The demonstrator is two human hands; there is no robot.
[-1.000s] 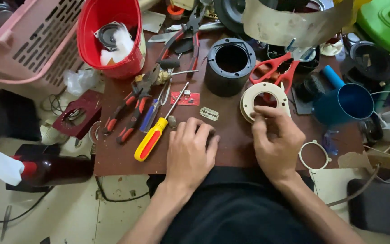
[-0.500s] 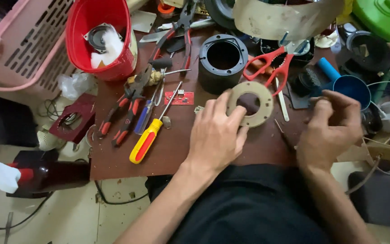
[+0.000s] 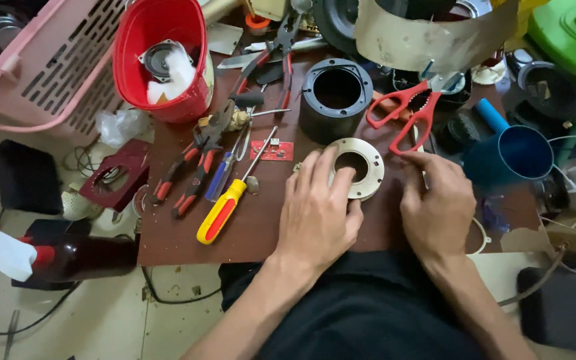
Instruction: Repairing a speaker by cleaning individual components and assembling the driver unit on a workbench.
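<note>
The left hand (image 3: pixel 318 210) lies spread, fingertips on a cream ring (image 3: pixel 357 168) flat on the brown table (image 3: pixel 168 233); the right hand (image 3: pixel 438 203) rests loosely curled, empty, just beside it. Behind: black cylinder (image 3: pixel 335 100), red scissors (image 3: pixel 408 110), yellow screwdriver (image 3: pixel 225 208).

floor (image 3: pixel 101 320): pale, kinda grubby tiles with bits of debris and a black cable (image 3: pixel 168 297) snaking across
tabletop (image 3: pixel 168 233): small dark reddish-brown board, low to the floor, super cluttered
left side: pink slotted basket (image 3: pixel 41 67) sitting beside the tabletop
light: soft and even, no harsh shadows
walls/windows: can't see any from this angle
</note>
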